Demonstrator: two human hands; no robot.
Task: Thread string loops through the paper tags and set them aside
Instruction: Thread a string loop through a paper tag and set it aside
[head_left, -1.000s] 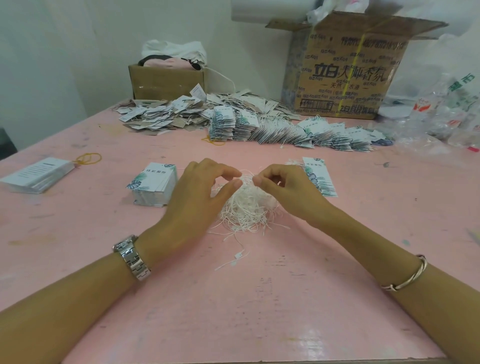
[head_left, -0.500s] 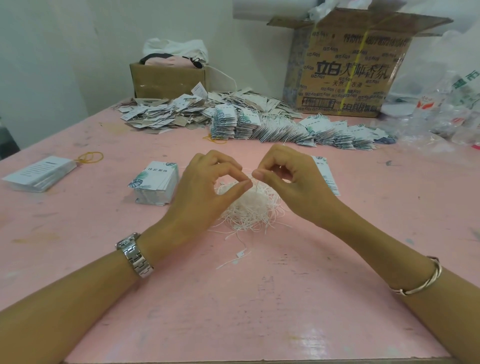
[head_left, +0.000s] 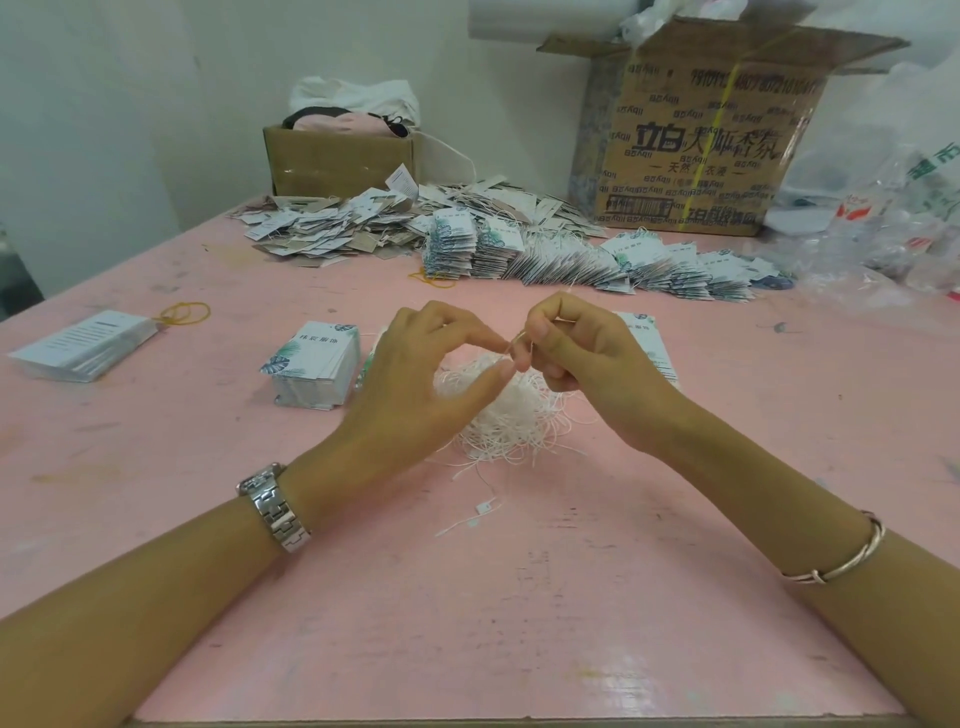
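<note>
Grip: L hand (head_left: 415, 384) and R hand (head_left: 587, 364) meet fingertip to fingertip above the table. Each pinches the same single white string (head_left: 518, 344) between thumb and forefinger. Other fingers of the R hand are curled in; those of the L hand are loosely bent. String is thin, so exact contact pts are hard to resolve.

Directly below the hands: string pile (head_left: 514, 421), a loose white tangle lying on the pink table (head_left: 519, 597). One stray string w/ a small white clip (head_left: 483, 506) lies just in front of the pile, nearer the person.

Tags: neat tag stack (head_left: 317, 364), leaf print, just L of the L hand and apart from it. A single tag (head_left: 647, 338) lies flat, partly hidden behind the R hand.

Farther back: row of threaded tags (head_left: 597, 260), overlapping and leaning, w/ a loose tag heap (head_left: 332, 228) to its L. Far L edge: a white card stack (head_left: 83, 345) w/ yellow rubber bands (head_left: 184, 313) beside it.

Rear: small carton (head_left: 337, 161) and large printed carton (head_left: 701, 140) by the wall; clear plastic bags (head_left: 883, 218) at R.

Wrists: metal watch (head_left: 275, 506) on L, bangle (head_left: 841, 561) on R.
</note>
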